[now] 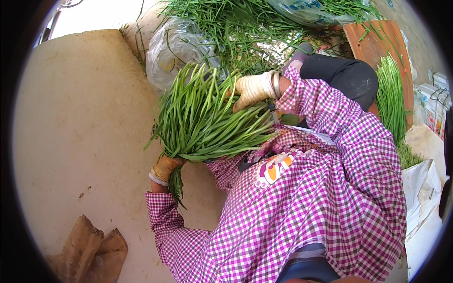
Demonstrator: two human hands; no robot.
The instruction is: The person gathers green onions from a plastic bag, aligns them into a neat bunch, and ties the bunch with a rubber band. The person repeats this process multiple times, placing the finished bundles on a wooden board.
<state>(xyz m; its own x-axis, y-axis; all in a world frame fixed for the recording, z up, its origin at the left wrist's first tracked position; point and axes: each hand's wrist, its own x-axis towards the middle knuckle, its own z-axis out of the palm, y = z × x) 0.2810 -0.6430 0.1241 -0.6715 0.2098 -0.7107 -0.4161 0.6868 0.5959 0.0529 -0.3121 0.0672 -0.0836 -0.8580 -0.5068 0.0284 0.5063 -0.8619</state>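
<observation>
My left hand (167, 169), in a soiled tan glove, grips a large bunch of long flat green leaves with pale stems, likely garlic chives (208, 123), near its narrow lower end. The stems fan out up and to the right, and a few dark leaf tips hang below the fist. At the upper right of the bunch is my right hand (255, 89), in a cream glove with a white band at the wrist. Its thumb lies over the stems and its fingertips are partly hidden among them, so its hold is unclear.
Loose green leaves (244, 46) lie in a heap ahead, beside a clear plastic bag (177, 49). Another bunch of chives (392, 99) rests on a curved brown board (380, 39) at right. A white sack (421, 191) is below it. Brown cloth (92, 251) lies at lower left.
</observation>
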